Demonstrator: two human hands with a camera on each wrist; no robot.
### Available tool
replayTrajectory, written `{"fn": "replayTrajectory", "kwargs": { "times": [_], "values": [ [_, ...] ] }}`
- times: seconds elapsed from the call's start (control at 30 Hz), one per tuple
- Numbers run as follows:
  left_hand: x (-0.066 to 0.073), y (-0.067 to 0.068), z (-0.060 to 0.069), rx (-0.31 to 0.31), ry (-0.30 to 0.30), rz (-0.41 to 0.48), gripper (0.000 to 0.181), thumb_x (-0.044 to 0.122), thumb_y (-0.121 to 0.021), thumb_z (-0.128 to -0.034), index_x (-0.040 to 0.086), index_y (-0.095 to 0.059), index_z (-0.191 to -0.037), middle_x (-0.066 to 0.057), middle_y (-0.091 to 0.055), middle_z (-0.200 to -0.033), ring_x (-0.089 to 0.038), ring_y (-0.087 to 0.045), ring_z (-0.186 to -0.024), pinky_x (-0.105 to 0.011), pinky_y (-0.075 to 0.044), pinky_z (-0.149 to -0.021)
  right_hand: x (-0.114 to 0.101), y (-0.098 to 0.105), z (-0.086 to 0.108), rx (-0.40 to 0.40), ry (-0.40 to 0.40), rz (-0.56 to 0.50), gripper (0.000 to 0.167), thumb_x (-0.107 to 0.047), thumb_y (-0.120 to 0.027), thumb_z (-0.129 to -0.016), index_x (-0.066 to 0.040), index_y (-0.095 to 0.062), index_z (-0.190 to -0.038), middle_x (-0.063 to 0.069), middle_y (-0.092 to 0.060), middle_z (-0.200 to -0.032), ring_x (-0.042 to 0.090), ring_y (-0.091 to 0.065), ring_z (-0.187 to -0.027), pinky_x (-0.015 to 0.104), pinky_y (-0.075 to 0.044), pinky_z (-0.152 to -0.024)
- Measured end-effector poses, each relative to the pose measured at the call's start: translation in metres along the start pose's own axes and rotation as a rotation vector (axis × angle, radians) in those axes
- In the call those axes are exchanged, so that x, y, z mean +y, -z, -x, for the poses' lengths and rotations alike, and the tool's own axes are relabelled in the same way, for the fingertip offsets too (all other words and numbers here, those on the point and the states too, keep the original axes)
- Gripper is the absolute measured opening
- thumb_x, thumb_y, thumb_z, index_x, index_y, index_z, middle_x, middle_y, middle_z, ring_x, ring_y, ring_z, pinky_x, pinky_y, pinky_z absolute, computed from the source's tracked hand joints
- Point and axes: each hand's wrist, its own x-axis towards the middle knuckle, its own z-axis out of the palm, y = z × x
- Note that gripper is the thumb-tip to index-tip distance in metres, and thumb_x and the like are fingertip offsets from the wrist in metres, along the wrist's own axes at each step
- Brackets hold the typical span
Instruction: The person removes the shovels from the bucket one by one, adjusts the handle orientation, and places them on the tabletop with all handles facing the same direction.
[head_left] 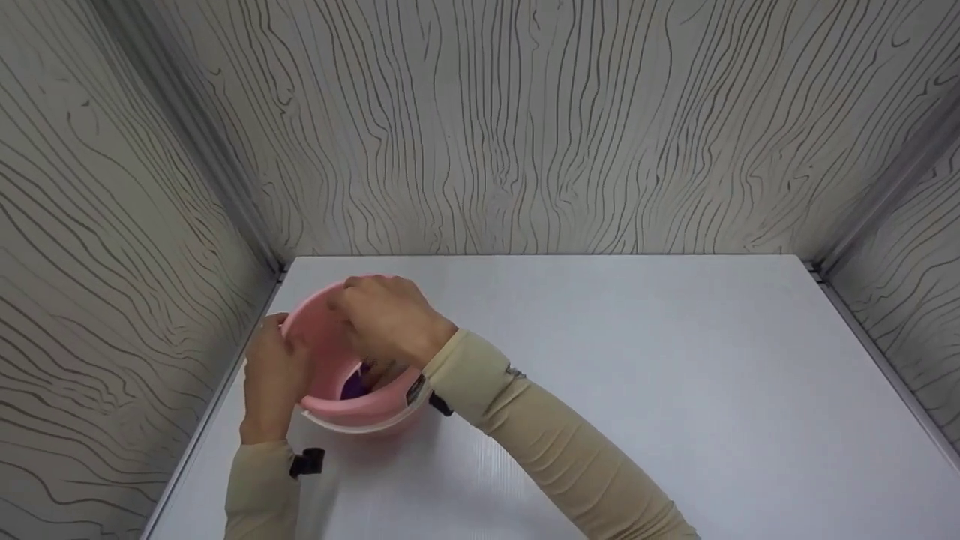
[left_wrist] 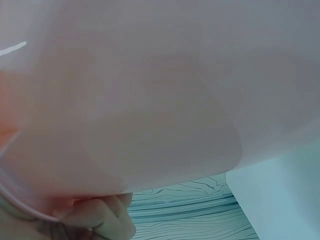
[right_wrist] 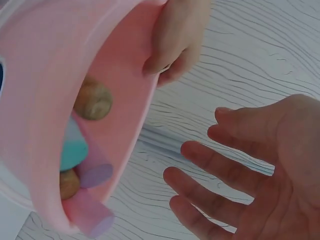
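Observation:
A pink bucket (head_left: pixel 375 414) (left_wrist: pixel 150 110) (right_wrist: pixel 55 100) tilts at the table's left side. Its rim is gripped by my left hand (head_left: pixel 274 375) (left_wrist: pixel 105 217) (right_wrist: pixel 180 40), fingers curled over the edge. Above the bucket's mouth is my right hand (head_left: pixel 394 319) (right_wrist: pixel 270 170); in the right wrist view its fingers are spread and relaxed, holding nothing. Inside lie a round brown piece (right_wrist: pixel 93 99), a teal piece (right_wrist: pixel 74 150), another brown piece (right_wrist: pixel 69 184), a purple cylinder (right_wrist: pixel 97 172) and a pink cylinder (right_wrist: pixel 91 215). The near wall hides part of the contents.
The bucket stands over a white table (head_left: pixel 637 375). Wood-grain patterned panels (head_left: pixel 510 127) rise behind and on both sides, with grey metal strips (head_left: pixel 187 127) along the corners.

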Motion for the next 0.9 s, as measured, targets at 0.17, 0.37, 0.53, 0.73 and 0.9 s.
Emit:
{"fn": "replayTrajectory", "kwargs": {
  "times": [0.17,0.37,0.53,0.73,0.9],
  "values": [
    [0.001,0.001,0.000,-0.009,0.010,-0.020,0.045,0.015,-0.043,-0.1105,-0.008,-0.047,-0.149,-0.030,-0.061,-0.132,-0.042,-0.068,-0.110,-0.058,-0.060,-0.089,0.007,-0.010,-0.008,-0.050,0.000,0.019,0.015,-0.011,-0.068,-0.102,-0.016,-0.079,-0.110,-0.004,-0.077,-0.101,0.011,-0.069,-0.090,0.030,-0.060,-0.083],
    [0.000,0.001,0.000,-0.026,0.032,-0.016,0.045,0.017,-0.042,-0.1108,-0.007,-0.047,-0.149,-0.028,-0.061,-0.131,-0.040,-0.067,-0.109,-0.056,-0.059,-0.087,0.010,-0.027,-0.016,-0.118,-0.007,0.053,0.012,-0.009,-0.072,-0.099,-0.016,-0.080,-0.104,-0.006,-0.076,-0.096,0.009,-0.060,-0.081,0.027,-0.056,-0.083],
    [0.000,0.000,0.001,-0.033,0.035,-0.006,0.046,0.015,-0.039,-0.1110,-0.007,-0.045,-0.150,-0.030,-0.059,-0.136,-0.042,-0.067,-0.114,-0.058,-0.059,-0.092,0.016,-0.041,-0.019,-0.169,-0.049,0.025,0.012,-0.008,-0.073,-0.097,-0.016,-0.080,-0.101,-0.006,-0.076,-0.097,0.012,-0.059,-0.084,0.028,-0.054,-0.087],
    [0.000,-0.001,0.002,-0.039,0.047,0.002,0.046,0.013,-0.037,-0.1099,-0.006,-0.044,-0.151,-0.030,-0.059,-0.137,-0.043,-0.067,-0.116,-0.060,-0.058,-0.095,0.018,-0.056,-0.026,-0.240,-0.088,0.043,0.013,-0.013,-0.074,-0.097,-0.016,-0.075,-0.085,-0.005,-0.069,-0.080,0.011,-0.056,-0.070,0.027,-0.050,-0.069],
    [0.001,-0.001,0.002,-0.022,0.036,-0.009,0.045,0.012,-0.037,-0.1099,-0.008,-0.045,-0.149,-0.031,-0.060,-0.134,-0.044,-0.068,-0.114,-0.059,-0.059,-0.093,0.016,-0.065,-0.031,-0.251,-0.058,0.161,0.021,-0.016,-0.070,-0.100,-0.015,-0.067,-0.080,-0.004,-0.056,-0.070,0.011,-0.049,-0.061,0.027,-0.041,-0.056]
  ]
}}
